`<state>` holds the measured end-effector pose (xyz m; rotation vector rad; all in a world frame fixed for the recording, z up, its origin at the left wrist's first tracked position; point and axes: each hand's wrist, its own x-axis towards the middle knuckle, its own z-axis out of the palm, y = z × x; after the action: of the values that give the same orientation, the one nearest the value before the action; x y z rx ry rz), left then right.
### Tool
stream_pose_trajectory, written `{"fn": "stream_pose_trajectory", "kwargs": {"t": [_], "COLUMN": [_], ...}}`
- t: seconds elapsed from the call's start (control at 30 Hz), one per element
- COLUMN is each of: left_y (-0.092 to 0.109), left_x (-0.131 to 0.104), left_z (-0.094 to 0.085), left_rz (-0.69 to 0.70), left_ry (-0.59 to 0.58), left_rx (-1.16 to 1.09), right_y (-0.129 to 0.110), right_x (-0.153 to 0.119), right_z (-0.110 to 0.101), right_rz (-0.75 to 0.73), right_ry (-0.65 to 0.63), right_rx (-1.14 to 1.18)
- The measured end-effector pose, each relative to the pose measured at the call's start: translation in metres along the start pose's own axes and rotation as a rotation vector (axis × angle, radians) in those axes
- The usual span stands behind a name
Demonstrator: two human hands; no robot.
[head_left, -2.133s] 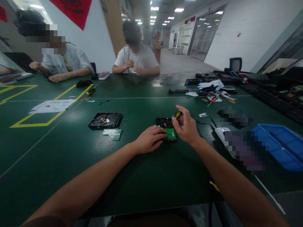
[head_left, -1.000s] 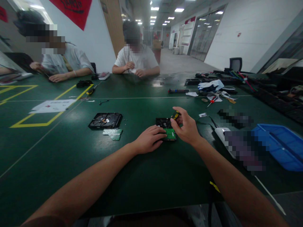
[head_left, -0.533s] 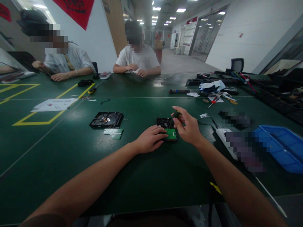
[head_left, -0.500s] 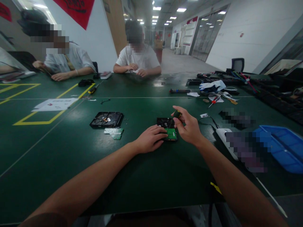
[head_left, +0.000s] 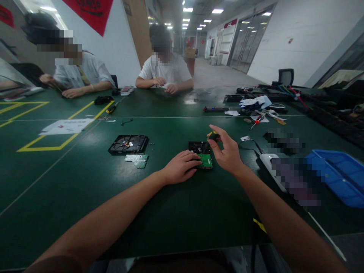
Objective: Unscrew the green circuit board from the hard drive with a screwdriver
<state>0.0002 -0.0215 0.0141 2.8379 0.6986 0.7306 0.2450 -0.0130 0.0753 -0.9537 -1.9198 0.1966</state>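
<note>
My right hand (head_left: 227, 151) pinches the dark and yellow handle of a screwdriver (head_left: 212, 135) between thumb and fingers. Its shaft slants down to the hard drive (head_left: 196, 146), but I cannot make out exactly where the tip sits. A green circuit board (head_left: 206, 161) shows on the near part of the drive. My left hand (head_left: 182, 167) is closed over the drive's left side, fingers lying across the board's edge and holding it against the table. To the left lie a second hard drive (head_left: 127, 145), a detached circuit board (head_left: 137, 160) and several tiny screws (head_left: 152, 143).
Two people (head_left: 165, 72) sit across the green table (head_left: 170, 223). At right are a white power strip (head_left: 271, 170), a blue tray (head_left: 341, 178) and a red screwdriver (head_left: 258, 120). A white glove (head_left: 256, 103) lies behind them; a paper sheet (head_left: 66, 126) is at left.
The fingers of my right hand have shifted on the screwdriver handle, and the handle sits at a slightly different angle. My left hand and the hard drive stay in place.
</note>
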Motion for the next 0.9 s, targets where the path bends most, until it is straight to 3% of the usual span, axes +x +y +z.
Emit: {"fn": "stream_pose_trajectory", "kwargs": {"t": [0.17,0.7,0.9], "left_y": [-0.002,-0.002,-0.002], "left_x": [0.0,-0.002,-0.001], "left_z": [0.001,0.003,0.003], "left_rz": [-0.003,-0.005,0.006], "left_ry": [-0.003,0.01,0.028], "left_rx": [0.0,-0.001,-0.004], "right_y": [0.004,-0.005,0.003], "right_x": [-0.002,-0.001,-0.003], "right_z": [0.002,0.004,0.007], "right_rz": [0.047,-0.041,0.075], "right_ry": [-0.044,-0.009,0.026], "right_rx": [0.141,-0.034,0.106]}}
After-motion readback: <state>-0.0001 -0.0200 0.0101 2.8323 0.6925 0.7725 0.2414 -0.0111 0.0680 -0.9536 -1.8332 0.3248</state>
